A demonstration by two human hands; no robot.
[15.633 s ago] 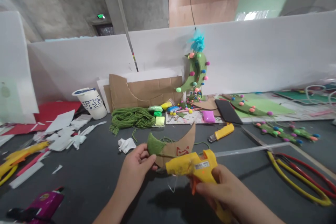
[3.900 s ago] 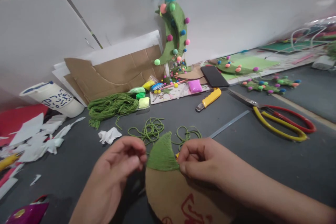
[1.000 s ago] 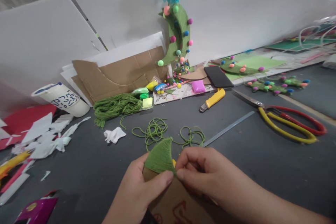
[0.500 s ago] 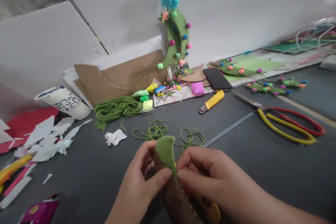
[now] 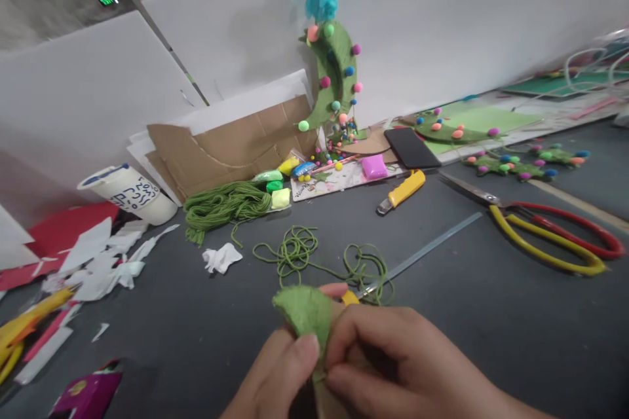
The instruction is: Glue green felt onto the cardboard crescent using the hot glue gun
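Observation:
A cardboard piece (image 5: 330, 402) with a rounded tip wrapped in green yarn (image 5: 307, 308) is held low in the middle of the view. My left hand (image 5: 282, 370) grips it from the left, its thumb pressed on the green wrap. At the lower end of the wrap, my right hand (image 5: 393, 360) has thumb and forefinger closed in a pinch on the yarn; the strand between the fingertips is mostly hidden. Loose green yarn (image 5: 297, 252) lies in loops just beyond my hands. A yellow tool (image 5: 350, 298) is partly covered behind them.
Scissors (image 5: 545, 229), a yellow utility knife (image 5: 405, 190) and a clear stick (image 5: 427, 249) lie on the right. Paper scraps (image 5: 98, 268), a cup (image 5: 132, 193) and a yarn skein (image 5: 226, 204) are left. A green crescent with pompoms (image 5: 346, 59) stands behind.
The wrapped piece has turned and moved lower, so its green tip now points up and left. My hands have moved down with it. The view has shifted slightly.

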